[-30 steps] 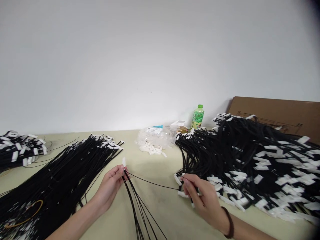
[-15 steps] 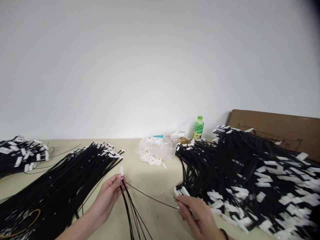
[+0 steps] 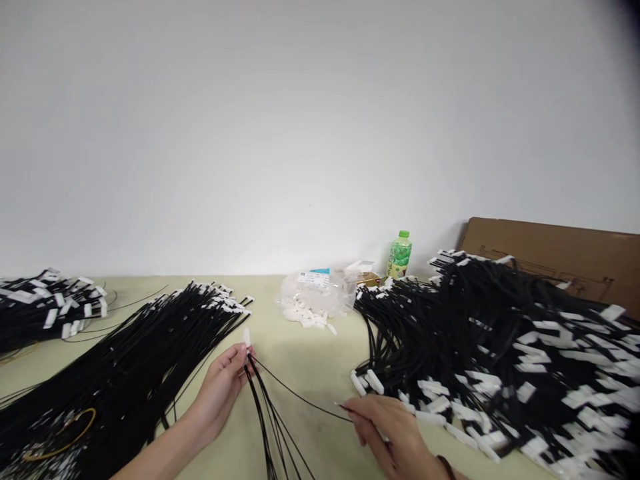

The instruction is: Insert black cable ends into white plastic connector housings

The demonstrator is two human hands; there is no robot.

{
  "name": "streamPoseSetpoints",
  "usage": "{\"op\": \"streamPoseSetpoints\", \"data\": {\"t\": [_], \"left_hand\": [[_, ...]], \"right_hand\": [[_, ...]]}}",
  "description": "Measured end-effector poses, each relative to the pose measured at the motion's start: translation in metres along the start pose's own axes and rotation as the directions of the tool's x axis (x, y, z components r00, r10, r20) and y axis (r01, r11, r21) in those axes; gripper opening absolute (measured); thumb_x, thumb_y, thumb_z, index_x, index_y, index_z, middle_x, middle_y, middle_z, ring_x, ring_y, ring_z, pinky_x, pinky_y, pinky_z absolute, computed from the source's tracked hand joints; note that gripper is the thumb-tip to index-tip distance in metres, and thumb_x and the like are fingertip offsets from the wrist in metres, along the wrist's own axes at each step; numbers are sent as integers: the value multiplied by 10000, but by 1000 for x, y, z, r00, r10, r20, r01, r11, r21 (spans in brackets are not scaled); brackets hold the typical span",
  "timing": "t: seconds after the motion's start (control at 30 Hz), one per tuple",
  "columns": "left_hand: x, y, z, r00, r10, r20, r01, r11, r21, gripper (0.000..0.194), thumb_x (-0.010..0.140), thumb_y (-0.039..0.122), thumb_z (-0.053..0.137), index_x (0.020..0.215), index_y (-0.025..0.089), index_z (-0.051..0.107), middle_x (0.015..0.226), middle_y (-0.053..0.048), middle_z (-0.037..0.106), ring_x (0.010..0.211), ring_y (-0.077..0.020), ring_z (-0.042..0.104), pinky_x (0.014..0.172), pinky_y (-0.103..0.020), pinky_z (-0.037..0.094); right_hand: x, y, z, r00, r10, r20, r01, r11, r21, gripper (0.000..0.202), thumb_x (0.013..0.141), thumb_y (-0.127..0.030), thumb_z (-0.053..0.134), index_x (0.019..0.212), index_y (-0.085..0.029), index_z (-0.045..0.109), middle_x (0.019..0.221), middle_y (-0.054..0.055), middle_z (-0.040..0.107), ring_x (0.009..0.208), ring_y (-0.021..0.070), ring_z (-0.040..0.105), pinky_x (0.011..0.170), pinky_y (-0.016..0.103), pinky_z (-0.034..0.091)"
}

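Note:
My left hand [image 3: 225, 375] pinches a white plastic connector [image 3: 247, 337] that points upward, with several black wires [image 3: 267, 413] hanging from it toward me. One thin wire [image 3: 305, 399] runs off to the right in a slack curve. Its far end sits between the thumb and forefinger of my right hand [image 3: 385, 427], with a small tip sticking out to the left. To the left of my left hand lies a long bundle of black wires [image 3: 135, 353] with white connectors at the far end. My right hand is near the edge of a big wire heap [image 3: 430, 340].
At the back, a clear plastic bag [image 3: 293, 290] spills small white connectors [image 3: 310, 317]. A green-capped bottle [image 3: 399, 257] stands behind, beside a cardboard box [image 3: 530, 247]. Another wire bundle [image 3: 30, 313] lies far left, and a yellow loop [image 3: 94, 420] rests on the near bundle.
The whole view has shifted slightly. My right hand has moved a little left, toward my left hand, and the wire's tip now shows beyond its fingers. My left hand keeps its hold.

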State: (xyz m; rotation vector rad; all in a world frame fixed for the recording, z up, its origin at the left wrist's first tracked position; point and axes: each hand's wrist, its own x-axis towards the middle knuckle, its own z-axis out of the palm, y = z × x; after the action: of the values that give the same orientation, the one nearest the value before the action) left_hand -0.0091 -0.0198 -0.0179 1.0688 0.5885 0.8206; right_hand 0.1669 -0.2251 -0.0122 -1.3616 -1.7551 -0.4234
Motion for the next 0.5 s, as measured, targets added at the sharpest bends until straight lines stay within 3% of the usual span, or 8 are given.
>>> {"op": "streamPoseSetpoints", "data": {"t": [0.5], "left_hand": [[1, 2, 2, 999, -9, -38, 12, 997, 71, 290, 608, 383, 694, 705, 133, 585, 700, -3, 529, 648, -99, 462, 645, -211, 400]], "right_hand": [[-6, 1, -3, 997, -28, 69, 26, 999, 32, 155, 859, -155, 377, 906, -159, 524, 586, -11, 533, 552, 74, 480, 541, 175, 346]]}}
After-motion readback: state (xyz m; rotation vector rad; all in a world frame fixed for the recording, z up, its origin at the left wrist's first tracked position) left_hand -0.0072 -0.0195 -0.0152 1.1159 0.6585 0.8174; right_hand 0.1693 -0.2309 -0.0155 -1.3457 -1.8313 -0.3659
